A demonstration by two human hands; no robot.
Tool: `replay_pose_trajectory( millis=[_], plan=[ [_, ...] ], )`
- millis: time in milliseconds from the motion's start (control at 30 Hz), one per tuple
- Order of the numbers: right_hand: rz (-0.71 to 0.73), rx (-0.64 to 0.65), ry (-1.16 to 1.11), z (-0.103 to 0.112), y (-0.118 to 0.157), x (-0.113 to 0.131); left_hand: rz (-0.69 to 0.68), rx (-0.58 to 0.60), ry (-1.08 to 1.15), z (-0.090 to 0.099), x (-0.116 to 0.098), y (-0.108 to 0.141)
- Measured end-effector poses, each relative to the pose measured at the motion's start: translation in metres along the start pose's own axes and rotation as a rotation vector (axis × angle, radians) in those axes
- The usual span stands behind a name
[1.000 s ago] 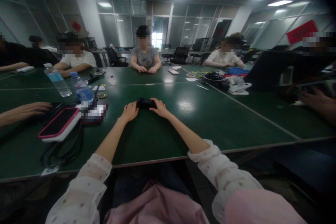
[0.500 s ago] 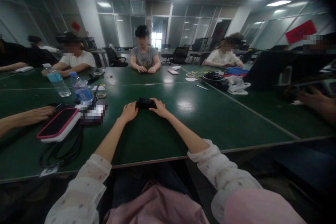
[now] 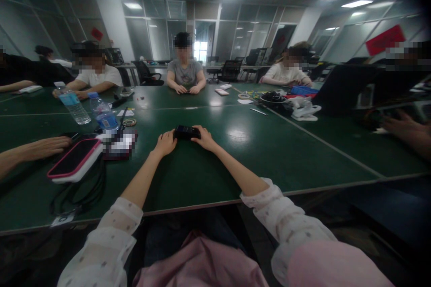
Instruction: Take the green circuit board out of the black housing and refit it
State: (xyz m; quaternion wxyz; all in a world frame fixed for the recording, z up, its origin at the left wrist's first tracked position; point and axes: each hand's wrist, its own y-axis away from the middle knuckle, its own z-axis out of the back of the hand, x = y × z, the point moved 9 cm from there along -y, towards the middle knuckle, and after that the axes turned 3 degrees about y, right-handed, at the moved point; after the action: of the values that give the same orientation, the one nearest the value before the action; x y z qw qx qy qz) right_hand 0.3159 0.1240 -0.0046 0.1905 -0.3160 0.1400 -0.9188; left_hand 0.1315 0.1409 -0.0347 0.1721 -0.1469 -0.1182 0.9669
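A small black device with a dark screen (image 3: 186, 131) rests on the green table (image 3: 202, 170) in front of me. Its left end is gripped by my left hand (image 3: 166, 143), fingers curled and pressed against the side. My right hand (image 3: 204, 137) closes round the opposite end, the fingers bent over its edge. Faint light marks show on the screen, too small to read. Both forearms lie stretched across the table top.
To the left lie a pink-rimmed phone on a white block (image 3: 76, 159), black cables (image 3: 81, 193) and another person's hand (image 3: 50, 147). Two water bottles (image 3: 105, 114) stand beyond a tape roll (image 3: 129, 122). Cables and a white object (image 3: 306, 112) sit right. People sit around the table.
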Motion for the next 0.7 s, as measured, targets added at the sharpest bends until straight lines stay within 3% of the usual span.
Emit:
replay_pose_trajectory(
  millis=[267, 433, 700],
  plan=[
    [0.054, -0.098, -0.119, 0.01, -0.004, 0.001, -0.014, -0.013, -0.048, 0.001, -0.003, 0.002],
    [0.07, -0.254, -0.123, 0.028, -0.006, 0.005, -0.014, -0.002, -0.042, 0.002, -0.005, 0.002],
    [-0.147, -0.441, 0.055, 0.052, 0.002, -0.021, -0.033, 0.015, -0.06, 0.0, -0.004, 0.0]
  ],
)
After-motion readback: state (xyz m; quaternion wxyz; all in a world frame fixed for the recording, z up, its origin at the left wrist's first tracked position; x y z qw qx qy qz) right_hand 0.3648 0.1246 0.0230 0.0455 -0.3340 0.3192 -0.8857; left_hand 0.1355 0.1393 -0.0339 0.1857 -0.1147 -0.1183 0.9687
